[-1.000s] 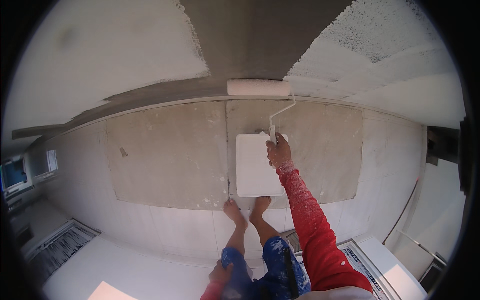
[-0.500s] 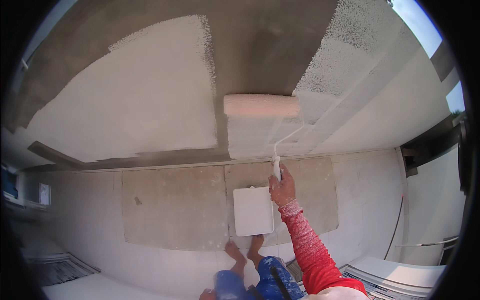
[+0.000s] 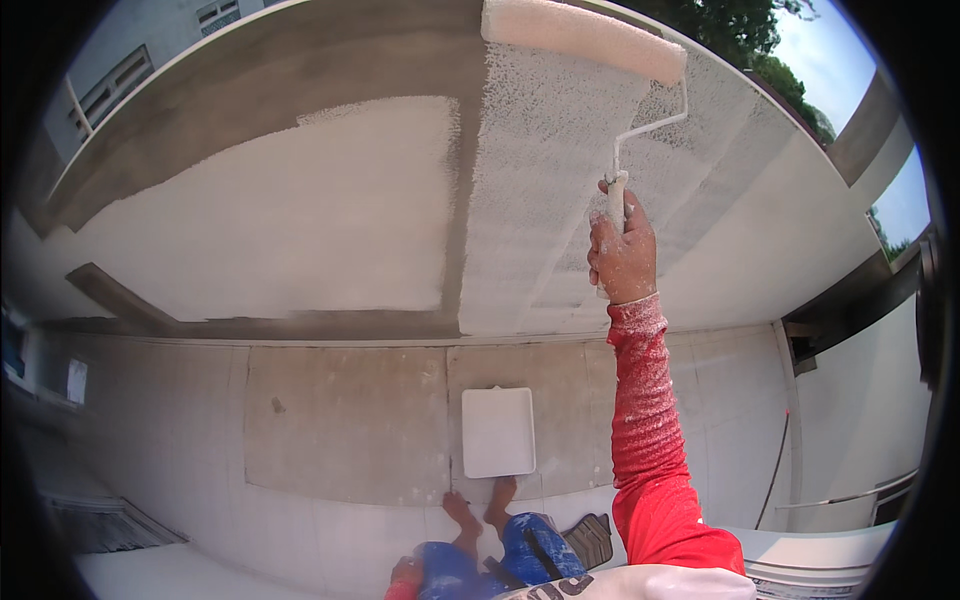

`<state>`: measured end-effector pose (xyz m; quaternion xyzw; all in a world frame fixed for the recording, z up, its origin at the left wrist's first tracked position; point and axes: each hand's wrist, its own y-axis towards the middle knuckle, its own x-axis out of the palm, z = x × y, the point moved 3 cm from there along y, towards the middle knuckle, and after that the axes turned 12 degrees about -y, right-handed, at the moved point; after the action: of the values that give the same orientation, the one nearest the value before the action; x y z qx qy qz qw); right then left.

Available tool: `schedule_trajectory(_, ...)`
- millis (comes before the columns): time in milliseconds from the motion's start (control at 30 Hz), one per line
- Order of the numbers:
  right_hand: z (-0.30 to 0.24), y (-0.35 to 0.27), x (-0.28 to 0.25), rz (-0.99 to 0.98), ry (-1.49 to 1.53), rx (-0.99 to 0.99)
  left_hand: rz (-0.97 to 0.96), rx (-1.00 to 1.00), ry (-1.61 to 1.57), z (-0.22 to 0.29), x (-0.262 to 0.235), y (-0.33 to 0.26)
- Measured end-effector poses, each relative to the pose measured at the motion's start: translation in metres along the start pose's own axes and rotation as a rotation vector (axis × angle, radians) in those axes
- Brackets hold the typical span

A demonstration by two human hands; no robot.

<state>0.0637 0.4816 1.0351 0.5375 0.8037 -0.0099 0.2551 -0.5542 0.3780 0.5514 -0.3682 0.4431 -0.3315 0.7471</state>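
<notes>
My right hand (image 3: 622,252), in a paint-flecked red sleeve, grips the handle of a paint roller (image 3: 583,38). The roller's white sleeve presses against the wall (image 3: 300,220) near its top edge, above a freshly rolled white strip (image 3: 535,180). A grey unpainted band (image 3: 460,200) runs between that strip and an older white patch on the left. My left hand (image 3: 405,572) shows only as a small part at the bottom edge, near my knee; its fingers cannot be made out. A white paint tray (image 3: 498,432) lies on the floor before my bare feet (image 3: 478,510).
Pale floor tiles (image 3: 340,420) run along the wall's base. A dark sandal (image 3: 590,538) lies beside my feet. A thin cable (image 3: 778,470) trails on the right. Window grilles (image 3: 95,520) show at lower left, and trees (image 3: 750,25) rise past the wall's top.
My right hand has rolled the paint roller up the wall from near the floor to the top edge, leaving a white strip. The view has tilted upward.
</notes>
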Motion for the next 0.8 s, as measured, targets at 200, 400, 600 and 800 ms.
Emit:
schedule_trajectory(200, -0.011, -0.007, -0.016, -0.006, 0.029, -0.042, 0.033, -0.047, -0.002, 0.025, 0.000, 0.001)
schedule_trajectory(400, 0.145, -0.150, 0.003, -0.221, 0.059, 0.230, -0.206, -0.178, 0.030, 0.001, 0.033, -0.009)
schedule_trajectory(600, 0.361, -0.358, 0.030, -0.548, -0.208, 0.770, -0.448, -0.335, 0.147, -0.020, 0.103, -0.009)
schedule_trajectory(800, 0.580, -0.527, 0.067, -0.787, -0.578, 0.872, -0.372, -0.424, 0.287, -0.003, 0.130, 0.008)
